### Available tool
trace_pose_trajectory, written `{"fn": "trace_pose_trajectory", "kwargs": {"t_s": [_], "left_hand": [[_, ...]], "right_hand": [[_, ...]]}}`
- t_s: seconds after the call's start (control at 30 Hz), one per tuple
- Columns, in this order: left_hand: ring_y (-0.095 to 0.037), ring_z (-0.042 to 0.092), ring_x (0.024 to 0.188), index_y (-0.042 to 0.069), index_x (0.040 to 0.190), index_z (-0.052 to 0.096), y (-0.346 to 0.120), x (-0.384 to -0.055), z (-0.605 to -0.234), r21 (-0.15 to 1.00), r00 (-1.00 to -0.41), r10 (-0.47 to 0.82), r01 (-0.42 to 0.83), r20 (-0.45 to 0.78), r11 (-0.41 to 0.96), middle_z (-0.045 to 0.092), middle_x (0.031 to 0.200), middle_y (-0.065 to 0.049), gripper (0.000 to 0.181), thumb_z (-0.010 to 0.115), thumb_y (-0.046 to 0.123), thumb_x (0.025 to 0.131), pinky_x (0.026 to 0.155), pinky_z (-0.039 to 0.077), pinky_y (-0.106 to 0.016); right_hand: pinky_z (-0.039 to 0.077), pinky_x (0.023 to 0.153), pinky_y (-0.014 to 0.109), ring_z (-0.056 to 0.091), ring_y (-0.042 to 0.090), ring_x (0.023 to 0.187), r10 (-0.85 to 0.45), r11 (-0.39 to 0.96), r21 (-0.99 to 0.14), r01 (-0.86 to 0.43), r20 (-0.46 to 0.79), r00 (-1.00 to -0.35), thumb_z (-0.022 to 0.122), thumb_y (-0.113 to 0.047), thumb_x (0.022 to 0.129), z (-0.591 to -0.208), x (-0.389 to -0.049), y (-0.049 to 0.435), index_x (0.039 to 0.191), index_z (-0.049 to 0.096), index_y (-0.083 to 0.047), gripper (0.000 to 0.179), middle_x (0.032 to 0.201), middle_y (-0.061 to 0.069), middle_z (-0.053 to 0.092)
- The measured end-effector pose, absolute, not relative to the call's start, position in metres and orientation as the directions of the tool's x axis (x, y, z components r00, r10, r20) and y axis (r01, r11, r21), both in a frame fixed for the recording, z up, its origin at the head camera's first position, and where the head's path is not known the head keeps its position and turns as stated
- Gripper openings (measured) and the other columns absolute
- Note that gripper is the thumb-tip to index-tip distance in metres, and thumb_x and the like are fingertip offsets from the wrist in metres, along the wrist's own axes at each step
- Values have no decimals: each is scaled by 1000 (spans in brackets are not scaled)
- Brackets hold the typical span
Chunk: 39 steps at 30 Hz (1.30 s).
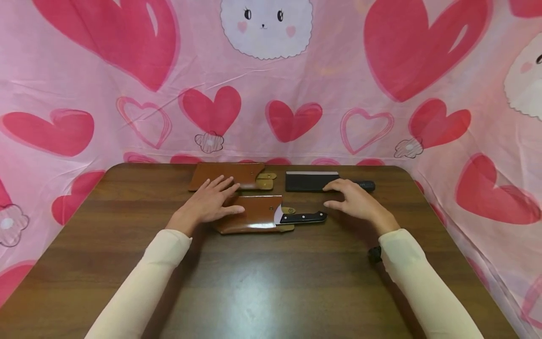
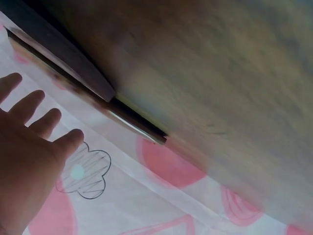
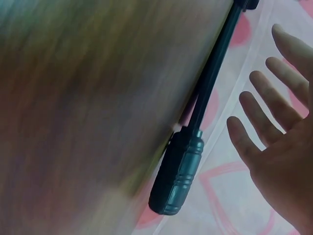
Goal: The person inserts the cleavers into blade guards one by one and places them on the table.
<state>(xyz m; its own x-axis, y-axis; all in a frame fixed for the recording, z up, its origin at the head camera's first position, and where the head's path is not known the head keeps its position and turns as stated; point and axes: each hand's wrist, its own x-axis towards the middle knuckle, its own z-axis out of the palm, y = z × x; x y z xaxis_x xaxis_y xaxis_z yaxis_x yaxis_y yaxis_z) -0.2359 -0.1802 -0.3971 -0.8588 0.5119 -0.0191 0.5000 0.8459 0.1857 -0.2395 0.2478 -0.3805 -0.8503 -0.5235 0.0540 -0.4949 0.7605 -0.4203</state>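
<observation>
Two brown leather knife sheaths lie on the table in the head view: a rear sheath (image 1: 224, 175) and a front sheath (image 1: 256, 212). Out of the front one comes a knife (image 1: 302, 217) with a black riveted handle; a sliver of bright blade shows. My left hand (image 1: 211, 201), fingers spread, is over the left part of the sheaths; contact cannot be told. At the back right lies a black cleaver (image 1: 309, 181) with a silvery edge and ribbed handle (image 3: 177, 171). Near that handle is my right hand (image 3: 281, 147), fingers extended and apart from it.
The brown wooden table (image 1: 254, 282) has rounded back corners. A pink cloth (image 1: 330, 61) with hearts hangs behind it and along the sides. Something small and black (image 1: 374, 254) is by the right sleeve.
</observation>
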Motion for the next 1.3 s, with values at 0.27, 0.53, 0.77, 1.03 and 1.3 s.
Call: {"fn": "trace_pose_trajectory", "kwargs": {"t_s": [0.27,0.53,0.77,1.03,1.3], "left_hand": [[-41,13,153,14,159,35,-186,-245,-397,175,-882,468,453,-58,874,26,165,-14,94,43,78,92,118,6,-63],[-41,12,152,15,161,32,-189,-258,-397,88,-898,439,434,-40,897,25,165,-14,95,44,79,91,117,7,-65],[-43,10,152,15,161,30,-188,-267,-395,87,-899,436,432,-36,898,21,166,-15,95,44,78,92,117,4,-65],[-42,10,153,15,162,28,-187,-277,-398,68,-901,432,429,-34,901,19,167,-16,96,45,78,92,117,6,-66],[-40,13,152,15,162,27,-187,-287,-403,85,-885,465,463,-4,882,22,165,-17,100,49,79,89,118,10,-64]], "right_hand": [[34,109,61,49,41,130,-502,771,-425,-474,54,-863,73,-28,96,-382,-243,257,132,64,-1,46,135,19,60],[29,112,63,42,43,137,-489,776,-426,-465,58,-870,74,-27,95,-382,-252,267,137,60,0,52,141,21,55],[29,111,64,43,44,135,-463,792,-412,-450,75,-883,74,-27,95,-386,-259,277,138,59,0,53,142,24,54],[29,111,64,42,45,134,-444,806,-400,-437,80,-893,74,-27,95,-389,-263,286,139,58,1,54,141,25,54],[28,111,63,43,45,133,-426,814,-406,-415,68,-902,77,-30,93,-391,-271,292,139,57,2,60,138,24,56]]}}
